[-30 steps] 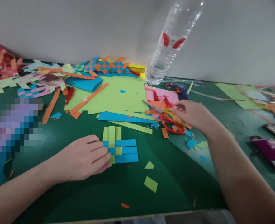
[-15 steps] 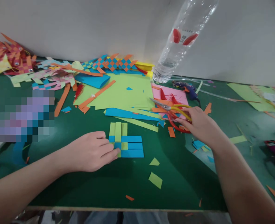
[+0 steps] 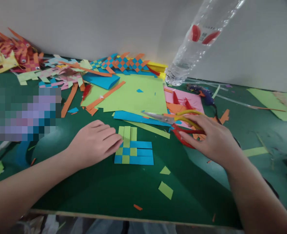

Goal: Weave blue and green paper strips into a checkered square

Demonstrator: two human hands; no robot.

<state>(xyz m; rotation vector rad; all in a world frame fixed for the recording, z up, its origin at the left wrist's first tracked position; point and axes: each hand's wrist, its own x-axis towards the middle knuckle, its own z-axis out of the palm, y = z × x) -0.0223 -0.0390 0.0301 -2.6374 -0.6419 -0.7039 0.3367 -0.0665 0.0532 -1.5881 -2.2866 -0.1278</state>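
A small paper weave (image 3: pixel 140 159) of green and blue strips lies flat on the table, its checked part at the left and loose blue ends at the right. My left hand (image 3: pixel 97 139) is at its upper left, fingers curled together at the green strips; the fingertips are partly hidden. Scissors (image 3: pixel 161 117) with one yellow and one red handle are in my right hand (image 3: pixel 210 138). Their blades point left, slightly apart, above a blue strip (image 3: pixel 131 117) and green sheets (image 3: pixel 138 96).
A tilted water bottle (image 3: pixel 194 45) stands at the back. Woven paper fish (image 3: pixel 123 63) and strip piles (image 3: pixel 58 71) line the back left. A glue gun (image 3: pixel 205 96) lies at the back right. Green scraps (image 3: pixel 166 190) lie near the table's front edge (image 3: pixel 109 218).
The scissors have been lifted off the paper pile and swung left and nearer, towards the weave. My left hand has slid up from the weave's lower left, uncovering its checked corner.
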